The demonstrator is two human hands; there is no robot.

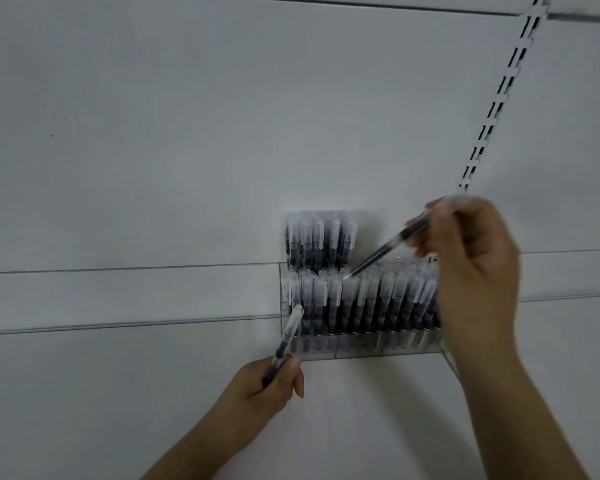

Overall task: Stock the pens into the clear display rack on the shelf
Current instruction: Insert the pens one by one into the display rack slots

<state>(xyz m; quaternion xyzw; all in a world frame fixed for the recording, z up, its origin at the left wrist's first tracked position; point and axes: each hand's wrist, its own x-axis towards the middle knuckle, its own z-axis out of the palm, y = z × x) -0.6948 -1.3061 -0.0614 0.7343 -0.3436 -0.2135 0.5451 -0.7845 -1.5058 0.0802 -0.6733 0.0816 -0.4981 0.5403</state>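
Note:
A clear display rack stands on a white shelf, against the back panel. Its front tier is packed with several upright black pens with frosted caps; the rear tier holds pens only on its left side. My left hand grips one capped pen at the rack's front left corner, cap up. My right hand pinches another pen, tilted down-left, with its tip just above the empty right part of the rear tier. That hand hides the rack's right end.
White shelving panels fill the view. A slotted metal upright runs diagonally at the upper right. A horizontal shelf edge strip lies left of the rack, and bare white shelf surface lies below it.

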